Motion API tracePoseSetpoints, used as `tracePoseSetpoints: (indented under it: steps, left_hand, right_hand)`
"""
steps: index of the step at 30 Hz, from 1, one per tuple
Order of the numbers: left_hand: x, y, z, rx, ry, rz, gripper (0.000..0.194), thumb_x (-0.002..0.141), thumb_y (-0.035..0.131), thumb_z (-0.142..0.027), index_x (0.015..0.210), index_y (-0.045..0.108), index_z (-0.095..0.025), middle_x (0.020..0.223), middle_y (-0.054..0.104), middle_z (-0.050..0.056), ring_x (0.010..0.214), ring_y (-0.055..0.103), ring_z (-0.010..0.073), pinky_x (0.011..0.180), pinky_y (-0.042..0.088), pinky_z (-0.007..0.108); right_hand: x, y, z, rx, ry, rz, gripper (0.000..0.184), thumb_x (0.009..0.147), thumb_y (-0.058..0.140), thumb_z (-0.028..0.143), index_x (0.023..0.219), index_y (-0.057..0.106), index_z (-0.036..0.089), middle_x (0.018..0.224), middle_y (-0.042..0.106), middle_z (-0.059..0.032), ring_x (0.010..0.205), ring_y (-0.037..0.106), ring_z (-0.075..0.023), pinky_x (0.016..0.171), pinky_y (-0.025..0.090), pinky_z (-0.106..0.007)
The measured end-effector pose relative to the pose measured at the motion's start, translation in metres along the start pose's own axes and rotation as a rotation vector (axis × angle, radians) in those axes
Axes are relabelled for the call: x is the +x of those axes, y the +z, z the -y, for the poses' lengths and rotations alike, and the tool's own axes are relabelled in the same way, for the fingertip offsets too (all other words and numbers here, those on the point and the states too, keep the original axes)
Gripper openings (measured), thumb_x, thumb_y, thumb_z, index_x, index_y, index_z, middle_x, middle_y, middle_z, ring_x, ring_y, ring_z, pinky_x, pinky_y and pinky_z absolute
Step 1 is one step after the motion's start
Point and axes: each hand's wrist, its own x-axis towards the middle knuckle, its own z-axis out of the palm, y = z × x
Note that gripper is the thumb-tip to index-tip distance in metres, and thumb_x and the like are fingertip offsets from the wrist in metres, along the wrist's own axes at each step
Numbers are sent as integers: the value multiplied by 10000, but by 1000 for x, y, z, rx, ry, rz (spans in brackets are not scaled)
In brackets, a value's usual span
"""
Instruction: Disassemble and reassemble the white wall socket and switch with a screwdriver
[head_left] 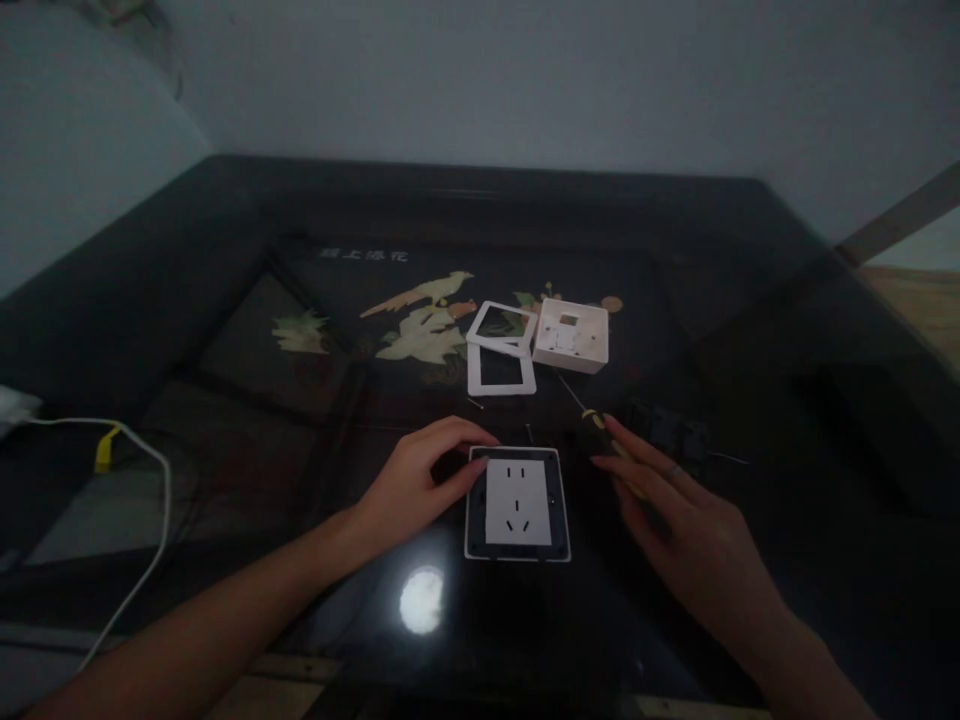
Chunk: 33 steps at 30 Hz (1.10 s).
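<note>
A wall socket (pixel 516 505) with a white face and dark surround lies on the dark glossy table before me. My left hand (pixel 427 470) grips its upper left corner between thumb and fingers. To the right of the socket, my right hand (pixel 667 510) holds a screwdriver (pixel 592 417), its yellowish handle in the fingers and its thin shaft pointing up and left. Beyond the socket lie two white frames (pixel 504 389), one overlapping the other. Beside them stands a white mounting box (pixel 572 337) with its open side up. A small screw (pixel 529 433) shows just behind the socket.
Another screw (pixel 475 404) lies near the frames. Dark parts (pixel 667 430), hard to make out, sit behind my right hand. A white cable (pixel 163 490) with a yellow tag (pixel 105 450) runs along the left. The table (pixel 225 230) bears a bird picture and meets a wall.
</note>
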Motion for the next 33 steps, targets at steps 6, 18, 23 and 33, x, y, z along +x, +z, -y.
tracePoseSetpoints:
  steps: [6,18,23,33]
  left_hand:
    - [0,-2,1,20,26,13,149,917,595,-178,1046,666,-197,1015,715,54,954,684,181,814,580,335]
    - [1,-5,2,96,73,28,155,941,569,-169,1058,670,-170,1000,724,44,919,696,146,803,577,253]
    - [10,-23,6,340,108,-23,181,958,537,-161,1092,657,-175,1064,703,51,995,672,163,912,548,306]
    - [48,-29,27,839,245,142,187,917,618,-185,1100,634,-150,1064,679,96,985,618,255,838,507,384]
  right_hand:
    - [-8,13,2,-78,18,169,498,860,404,-34,1281,609,135,1460,538,-187,1167,672,-300,882,630,-441]
    - [-14,26,10,-263,-85,208,565,793,379,-95,1314,576,5,1494,458,-244,1276,581,-332,874,627,-404]
    - [-16,27,7,-250,-78,214,534,836,430,-70,1337,566,60,1516,447,-236,1311,554,-331,921,606,-432]
    - [-6,12,6,-129,-62,29,319,962,489,132,1255,608,87,1310,658,-202,1104,693,-312,796,659,-472]
